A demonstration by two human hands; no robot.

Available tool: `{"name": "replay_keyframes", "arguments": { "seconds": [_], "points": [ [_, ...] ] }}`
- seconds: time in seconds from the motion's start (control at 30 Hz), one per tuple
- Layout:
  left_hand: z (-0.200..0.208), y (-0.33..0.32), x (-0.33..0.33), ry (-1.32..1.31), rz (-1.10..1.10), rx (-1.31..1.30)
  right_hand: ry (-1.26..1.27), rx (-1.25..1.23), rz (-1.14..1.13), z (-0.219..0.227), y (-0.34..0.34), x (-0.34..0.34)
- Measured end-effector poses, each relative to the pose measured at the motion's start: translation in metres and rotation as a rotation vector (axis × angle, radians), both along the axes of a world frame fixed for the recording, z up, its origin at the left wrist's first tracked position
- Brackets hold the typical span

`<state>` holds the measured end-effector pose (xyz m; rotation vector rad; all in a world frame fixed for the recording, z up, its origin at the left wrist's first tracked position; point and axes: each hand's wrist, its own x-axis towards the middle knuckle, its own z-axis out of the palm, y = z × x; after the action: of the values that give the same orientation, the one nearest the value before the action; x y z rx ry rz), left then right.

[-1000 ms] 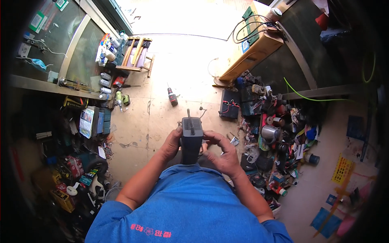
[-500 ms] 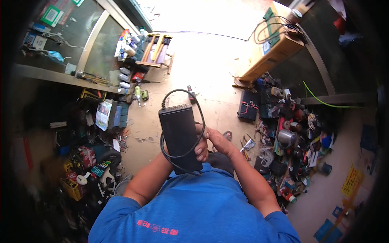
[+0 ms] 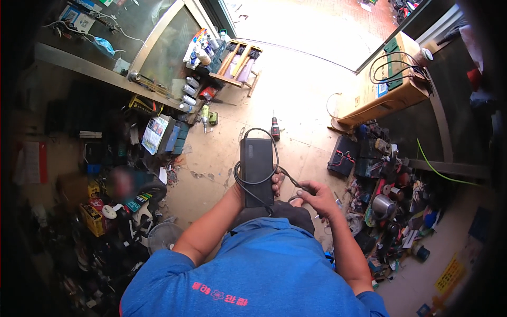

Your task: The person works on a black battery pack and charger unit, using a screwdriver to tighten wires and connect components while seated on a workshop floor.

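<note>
A flat black rectangular power adapter [image 3: 256,168] is held upright in front of me, its broad face toward the camera. My left hand [image 3: 274,185] grips its lower end from behind, only the fingertips showing at its right edge. A black cable [image 3: 251,186] loops around the adapter's body. My right hand [image 3: 316,196] is just to the right, pinching a stretch of that cable below the adapter.
A cordless drill [image 3: 274,128] lies on the tan floor ahead. A wooden rack with bottles [image 3: 235,61] stands beyond. A cardboard box with coiled cable [image 3: 388,84] is at right, cluttered parts [image 3: 385,195] beside it, a small fan [image 3: 161,236] at left.
The adapter has been turned from end-on to face-on and raised; the cable now wraps around it. My right hand has left the adapter's body and taken the cable.
</note>
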<state>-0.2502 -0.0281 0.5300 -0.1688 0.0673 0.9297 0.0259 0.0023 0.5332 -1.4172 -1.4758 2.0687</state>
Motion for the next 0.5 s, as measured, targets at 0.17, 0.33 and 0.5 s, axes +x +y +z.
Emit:
{"name": "replay_keyframes", "arguments": {
  "seconds": [0.17,0.33,0.5],
  "points": [
    [0.0,0.005,-0.01,0.083,-0.134,-0.085,-0.239,0.321,0.173,0.038,0.029,0.01],
    [-0.011,0.01,-0.012,0.359,-0.174,-0.197,-0.507,0.628,0.525,0.057,0.041,0.028],
    [0.004,0.022,0.014,0.856,-0.231,-0.202,-0.379,0.748,0.547,0.097,0.029,0.013]
  ]
}}
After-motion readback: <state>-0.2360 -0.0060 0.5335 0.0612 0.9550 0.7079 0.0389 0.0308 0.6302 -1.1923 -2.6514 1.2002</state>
